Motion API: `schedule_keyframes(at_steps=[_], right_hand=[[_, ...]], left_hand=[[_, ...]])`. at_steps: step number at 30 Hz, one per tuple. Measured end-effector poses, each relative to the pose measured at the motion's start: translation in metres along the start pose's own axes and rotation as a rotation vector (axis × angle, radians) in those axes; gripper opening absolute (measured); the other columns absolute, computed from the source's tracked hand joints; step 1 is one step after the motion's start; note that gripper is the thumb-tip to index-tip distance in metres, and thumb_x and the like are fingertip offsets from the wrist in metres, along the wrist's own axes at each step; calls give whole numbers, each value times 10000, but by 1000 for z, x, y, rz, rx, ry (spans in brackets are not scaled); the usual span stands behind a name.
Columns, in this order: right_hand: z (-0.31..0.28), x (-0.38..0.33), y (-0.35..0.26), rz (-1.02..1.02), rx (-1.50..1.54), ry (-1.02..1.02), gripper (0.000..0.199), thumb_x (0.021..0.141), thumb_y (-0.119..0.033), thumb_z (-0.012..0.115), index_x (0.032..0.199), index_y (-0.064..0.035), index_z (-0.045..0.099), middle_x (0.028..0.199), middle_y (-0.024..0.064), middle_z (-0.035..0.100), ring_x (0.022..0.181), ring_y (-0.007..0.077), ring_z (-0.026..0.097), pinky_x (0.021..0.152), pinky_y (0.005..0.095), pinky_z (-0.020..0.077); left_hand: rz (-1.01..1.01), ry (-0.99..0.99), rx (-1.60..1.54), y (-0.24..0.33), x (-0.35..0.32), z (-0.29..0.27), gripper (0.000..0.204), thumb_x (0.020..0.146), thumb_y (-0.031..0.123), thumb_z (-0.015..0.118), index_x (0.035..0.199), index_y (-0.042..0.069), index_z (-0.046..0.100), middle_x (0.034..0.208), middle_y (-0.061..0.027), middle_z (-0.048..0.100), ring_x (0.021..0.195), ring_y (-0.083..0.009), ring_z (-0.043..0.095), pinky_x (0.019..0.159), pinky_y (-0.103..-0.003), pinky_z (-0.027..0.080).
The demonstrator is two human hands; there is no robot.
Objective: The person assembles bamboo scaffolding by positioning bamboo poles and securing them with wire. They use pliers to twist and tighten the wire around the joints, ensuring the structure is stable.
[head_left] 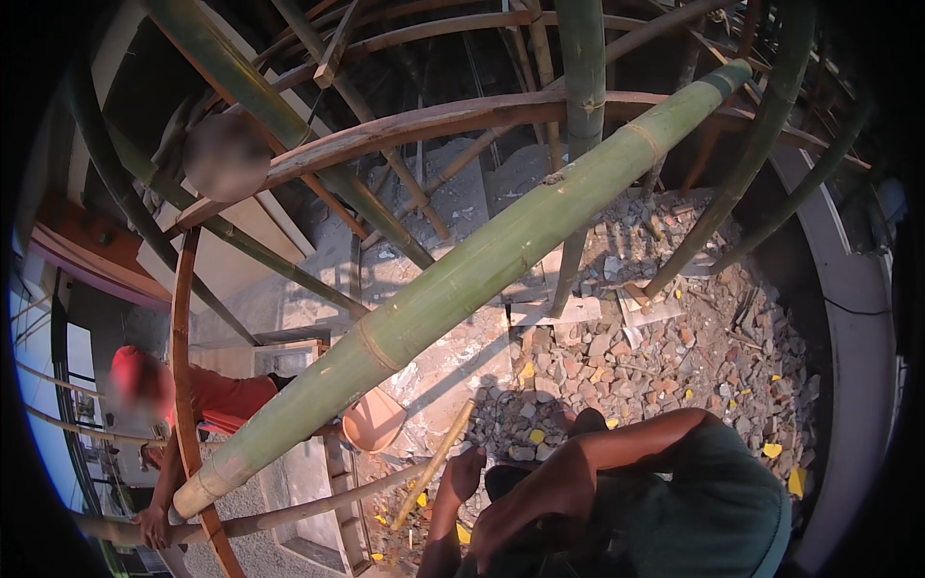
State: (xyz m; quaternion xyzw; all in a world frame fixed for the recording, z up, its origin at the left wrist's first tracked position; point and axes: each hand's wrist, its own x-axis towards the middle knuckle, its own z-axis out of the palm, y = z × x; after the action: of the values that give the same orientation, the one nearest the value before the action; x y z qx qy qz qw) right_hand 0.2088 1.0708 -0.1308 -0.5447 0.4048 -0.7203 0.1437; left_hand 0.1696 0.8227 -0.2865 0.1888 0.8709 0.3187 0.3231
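Neither of my hands shows in the head view. A thick green bamboo pole runs slantwise across the picture, from lower left to upper right, as part of a scaffold. Right below me a person in a green shirt bends forward, with one bent arm across the front. That person's hand is beside a yellowish wooden handle; whether it grips the handle I cannot tell.
A person in a red shirt and cap stands at the left with a hand on a horizontal pole. An orange pan sits under the big pole. Far below lies brick rubble. Curved wooden ribs and thinner poles cross overhead.
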Motion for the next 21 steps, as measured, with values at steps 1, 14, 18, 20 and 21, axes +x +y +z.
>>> schedule_keyframes(at_steps=[1,14,18,20,21], right_hand=[[-6,-6,-1,-30,41,-19,482,859,-265,752,1241,2,631,1203,173,629,1068,334,610,914,446,481],[-204,-197,-101,-61,-317,2153,781,956,-681,465,1383,-27,475,1199,105,602,1014,231,627,852,406,547],[-264,-190,-119,-151,-391,2039,722,974,-628,458,1320,2,524,1160,128,635,1019,245,647,887,447,537],[-275,-188,-120,-97,-373,2009,685,971,-638,440,1292,-49,582,1142,120,676,1016,258,668,907,426,513],[-278,-187,-115,-37,-362,2034,708,965,-655,430,1288,-43,585,1155,122,673,1021,254,665,904,418,512]], left_hand=[[27,25,-22,4,4,-1,427,1044,345,426,918,-21,607,779,-244,612,779,-388,617,730,-436,476],[-11,189,-73,-10,-28,8,259,996,258,582,952,6,628,809,-253,621,797,-447,623,670,-421,477],[-12,246,-112,-39,-43,24,276,993,253,592,923,-14,604,787,-249,596,700,-414,573,645,-397,462],[-80,274,-132,-33,-49,33,277,993,247,592,916,-18,600,775,-246,589,675,-388,566,641,-397,459],[-121,289,-167,-39,-54,35,268,991,238,592,919,-19,606,749,-234,585,665,-355,578,641,-393,459]])
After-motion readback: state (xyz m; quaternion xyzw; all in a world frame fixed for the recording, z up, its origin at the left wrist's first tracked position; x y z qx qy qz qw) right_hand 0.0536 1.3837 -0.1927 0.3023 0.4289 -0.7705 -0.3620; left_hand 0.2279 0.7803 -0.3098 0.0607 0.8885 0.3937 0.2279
